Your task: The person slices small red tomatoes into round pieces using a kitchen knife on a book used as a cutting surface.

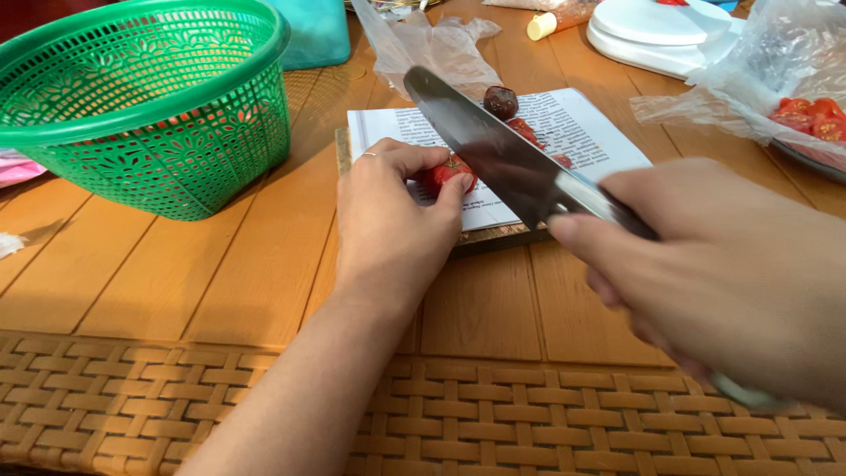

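My left hand (388,220) pinches a small red tomato (449,170) against a sheet of printed paper (582,132) that covers a wooden cutting board (493,236). My right hand (731,273) grips the handle of a large kitchen knife (485,141); its blade slants over the tomato, right beside my left fingertips. A dark reddish-brown fruit (500,101) and red cut pieces (526,130) lie on the paper behind the blade, partly hidden by it.
A green plastic basket (150,97) stands at the left on the wooden table (220,264). Crumpled clear plastic (432,44) lies behind the board. At the right, a plastic bag holds tomato halves (811,119). A white round object (661,31) sits at the back. A woven rattan edge (529,414) runs along the front.
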